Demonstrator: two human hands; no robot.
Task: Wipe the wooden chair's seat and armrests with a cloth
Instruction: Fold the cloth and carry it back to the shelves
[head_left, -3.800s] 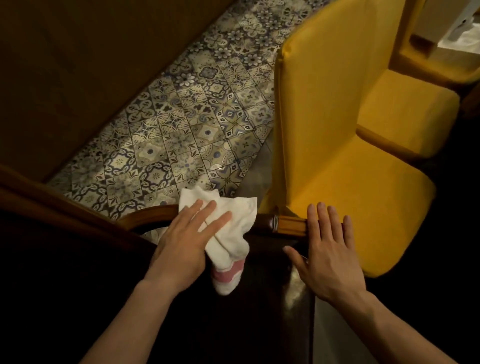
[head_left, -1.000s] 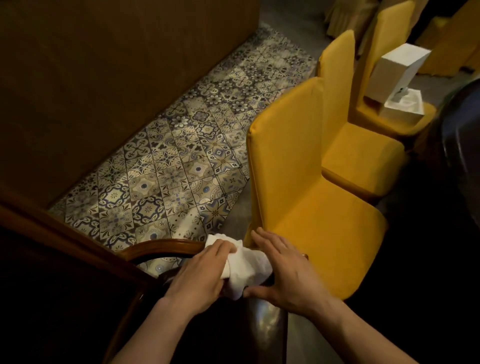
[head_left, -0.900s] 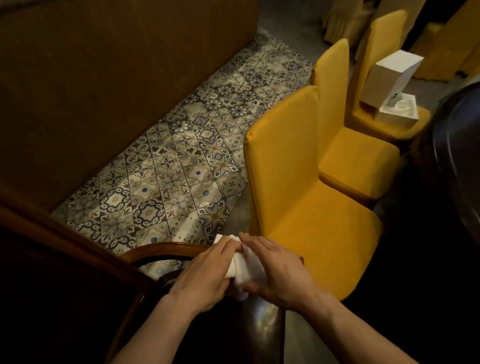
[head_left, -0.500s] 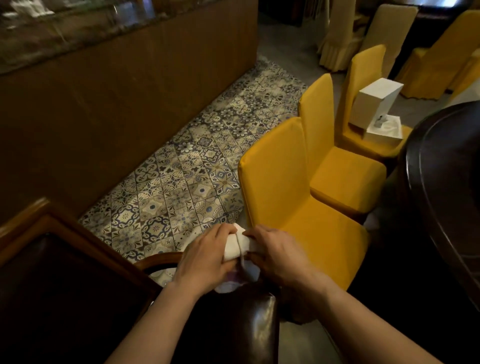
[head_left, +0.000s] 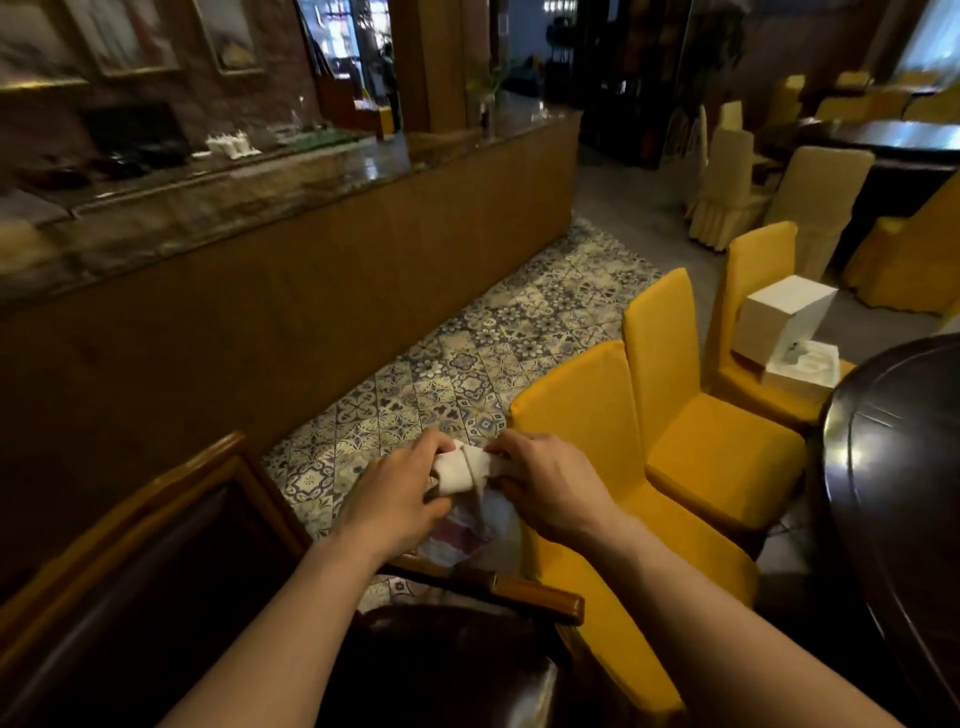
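The wooden chair fills the lower left, with a dark leather back (head_left: 130, 587) framed in brown wood and a dark seat (head_left: 441, 670). Its curved wooden armrest (head_left: 530, 595) runs below my hands. I hold the white cloth (head_left: 462, 467) up in the air above that armrest, bunched and partly rolled, with a pink-striped end hanging down. My left hand (head_left: 395, 499) grips the cloth's left side and my right hand (head_left: 550, 488) grips its right side. The cloth touches neither armrest nor seat.
A yellow-covered chair (head_left: 587, 441) stands right beside the armrest, two more behind it, the farthest carrying a white box (head_left: 784, 322). A dark round table (head_left: 904, 467) is at the right. A long wooden counter (head_left: 311, 270) lines the left across patterned floor tiles (head_left: 467, 374).
Both hands have lifted the cloth off the armrest and bunched it between them. The view has tilted up, showing the counter and the room beyond.
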